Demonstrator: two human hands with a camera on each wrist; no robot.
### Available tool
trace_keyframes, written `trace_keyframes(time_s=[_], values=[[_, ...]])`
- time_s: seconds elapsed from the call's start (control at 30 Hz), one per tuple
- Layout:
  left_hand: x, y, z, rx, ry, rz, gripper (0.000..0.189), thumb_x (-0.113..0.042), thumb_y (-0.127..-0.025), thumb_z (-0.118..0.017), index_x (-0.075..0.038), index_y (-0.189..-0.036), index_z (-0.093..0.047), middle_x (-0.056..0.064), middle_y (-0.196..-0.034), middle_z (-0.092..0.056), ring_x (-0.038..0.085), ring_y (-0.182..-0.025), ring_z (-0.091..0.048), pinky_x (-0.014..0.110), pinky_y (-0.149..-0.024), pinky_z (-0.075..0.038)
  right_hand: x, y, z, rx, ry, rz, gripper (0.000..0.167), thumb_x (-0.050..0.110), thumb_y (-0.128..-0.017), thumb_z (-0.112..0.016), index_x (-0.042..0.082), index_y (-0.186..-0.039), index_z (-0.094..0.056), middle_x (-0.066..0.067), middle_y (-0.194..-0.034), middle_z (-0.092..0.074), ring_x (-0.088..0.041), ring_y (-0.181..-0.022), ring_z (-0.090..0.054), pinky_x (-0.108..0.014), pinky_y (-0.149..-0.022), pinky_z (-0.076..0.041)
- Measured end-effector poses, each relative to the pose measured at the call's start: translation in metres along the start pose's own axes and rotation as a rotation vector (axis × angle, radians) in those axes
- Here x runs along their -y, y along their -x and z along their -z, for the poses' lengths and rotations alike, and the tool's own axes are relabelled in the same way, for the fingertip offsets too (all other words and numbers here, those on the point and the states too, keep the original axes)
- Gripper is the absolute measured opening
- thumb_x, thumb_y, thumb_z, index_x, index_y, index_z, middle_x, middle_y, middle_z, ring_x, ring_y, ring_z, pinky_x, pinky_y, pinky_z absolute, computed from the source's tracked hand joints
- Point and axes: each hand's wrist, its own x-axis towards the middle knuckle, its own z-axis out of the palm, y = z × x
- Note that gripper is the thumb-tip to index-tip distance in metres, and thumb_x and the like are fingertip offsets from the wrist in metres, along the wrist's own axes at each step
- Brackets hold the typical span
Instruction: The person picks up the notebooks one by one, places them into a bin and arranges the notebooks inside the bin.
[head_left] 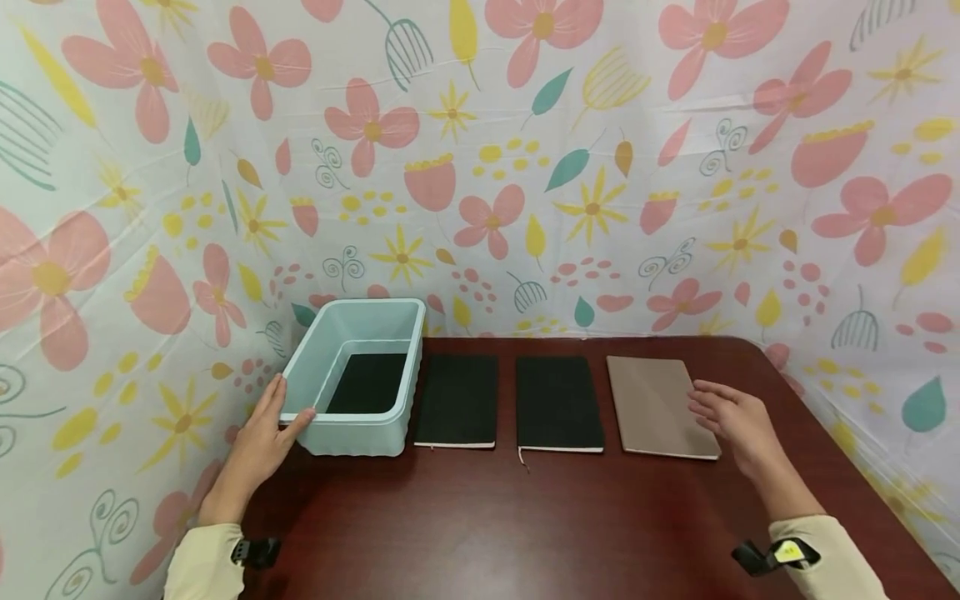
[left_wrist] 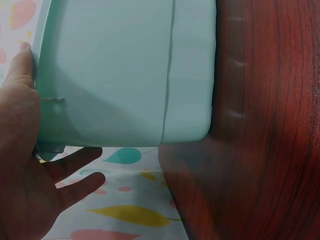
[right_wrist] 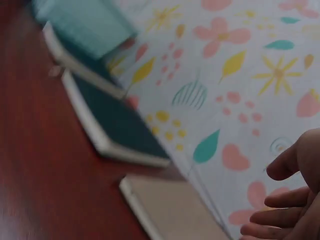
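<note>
A light blue-green plastic bin (head_left: 356,429) stands at the left of the table, a flat black rectangular thing (head_left: 369,383) lying on its floor. My left hand (head_left: 264,429) holds the bin's near left corner, thumb over the front rim and fingers along the left side. To the right of the bin, two black notebooks lie in a row, one nearer the bin (head_left: 456,402) and one in the middle (head_left: 558,404). A taupe notebook (head_left: 660,408) is last in the row. By its right edge hovers my right hand (head_left: 738,421), fingers loosely extended, holding nothing.
The dark reddish-brown table (head_left: 480,525) has a rounded far right corner. A floral cloth (head_left: 495,167) hangs behind the table and along both sides, close to the bin's left side. From the middle notebook, a thin ribbon (head_left: 522,458) sticks out at the front.
</note>
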Motion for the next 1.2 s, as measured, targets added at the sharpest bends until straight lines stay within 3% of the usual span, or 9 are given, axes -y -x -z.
trace_keyframes(time_s=[0.07,0.17,0.2,0.33,0.5,0.63,0.9,1.03,1.2], values=[[0.0,0.001,0.001,-0.001,-0.001,0.005,0.093,-0.054,-0.104,-0.052,-0.002,-0.164,-0.004,0.021,-0.17,-0.005,0.056,-0.146,-0.023,0.075,-0.108,-0.026,-0.012,-0.002,-0.002,-0.06,0.251,-0.001,0.064,0.038,-0.108,-0.049,-0.01,-0.151,-0.041,-0.015,-0.123,-0.07,-0.008,-0.095,-0.069,-0.03,-0.078,-0.058],[0.0,0.002,0.001,0.001,-0.003,0.006,0.093,-0.055,-0.104,-0.051,-0.001,-0.164,-0.004,0.021,-0.17,-0.005,0.056,-0.145,-0.024,0.075,-0.108,-0.027,-0.027,-0.003,-0.004,-0.109,0.538,0.003,0.067,0.045,-0.107,-0.047,-0.009,-0.148,-0.047,-0.037,-0.141,-0.051,-0.043,-0.106,-0.065,-0.051,-0.081,-0.055],[0.0,0.002,0.0,0.0,-0.003,0.004,0.092,-0.054,-0.104,-0.051,-0.001,-0.163,-0.004,0.021,-0.17,-0.005,0.056,-0.145,-0.024,0.075,-0.108,-0.027,-0.032,-0.003,-0.006,-0.121,0.598,0.008,0.068,0.045,-0.106,-0.047,-0.009,-0.147,-0.047,-0.038,-0.14,-0.051,-0.054,-0.11,-0.059,-0.057,-0.081,-0.052],[-0.002,0.001,0.0,0.002,0.001,0.003,0.091,-0.051,-0.105,-0.052,0.0,-0.163,-0.005,0.021,-0.17,-0.004,0.056,-0.146,-0.023,0.075,-0.109,-0.026,-0.048,-0.002,-0.01,-0.162,0.72,0.031,0.072,0.045,-0.104,-0.051,-0.016,-0.143,-0.047,-0.042,-0.137,-0.051,-0.063,-0.116,-0.051,-0.071,-0.087,-0.044],[-0.002,0.002,0.0,0.002,0.004,0.004,0.092,-0.053,-0.105,-0.051,0.001,-0.163,-0.005,0.021,-0.17,-0.004,0.056,-0.146,-0.023,0.075,-0.109,-0.026,-0.062,0.0,-0.016,-0.204,0.82,-0.051,0.089,0.061,-0.1,-0.05,-0.02,-0.137,-0.048,-0.046,-0.128,-0.051,-0.066,-0.107,-0.052,-0.071,-0.076,-0.046],[-0.002,0.002,0.0,0.0,0.004,0.003,0.093,-0.055,-0.104,-0.051,0.0,-0.163,-0.005,0.022,-0.17,-0.005,0.056,-0.145,-0.024,0.075,-0.109,-0.027,-0.068,-0.002,-0.019,-0.211,0.855,-0.114,0.102,0.073,-0.095,-0.048,-0.025,-0.124,-0.05,-0.048,-0.115,-0.049,-0.066,-0.103,-0.05,-0.069,-0.07,-0.046],[-0.002,0.001,0.001,-0.003,-0.001,-0.001,0.092,-0.055,-0.104,-0.05,-0.001,-0.163,-0.004,0.022,-0.17,-0.006,0.056,-0.145,-0.024,0.075,-0.108,-0.027,-0.075,-0.006,-0.02,-0.148,0.91,-0.218,0.121,0.087,-0.088,-0.037,-0.03,-0.118,-0.049,-0.051,-0.112,-0.043,-0.064,-0.107,-0.045,-0.065,-0.068,-0.045],[-0.003,0.002,0.0,-0.003,-0.001,0.004,0.092,-0.056,-0.104,-0.05,-0.001,-0.163,-0.005,0.022,-0.17,-0.006,0.056,-0.145,-0.025,0.075,-0.109,-0.027,-0.076,-0.008,-0.018,-0.162,0.925,-0.225,0.118,0.089,-0.086,-0.041,-0.027,-0.106,-0.058,-0.046,-0.101,-0.048,-0.06,-0.094,-0.052,-0.059,-0.06,-0.046],[-0.004,0.003,0.0,-0.007,0.004,0.01,0.092,-0.055,-0.104,-0.051,-0.001,-0.164,-0.005,0.021,-0.17,-0.006,0.056,-0.146,-0.024,0.075,-0.108,-0.026,-0.075,-0.009,-0.017,-0.183,0.908,-0.199,0.1,0.085,-0.085,-0.049,-0.013,-0.082,-0.063,-0.033,-0.082,-0.054,-0.049,-0.075,-0.057,-0.05,-0.052,-0.045]])
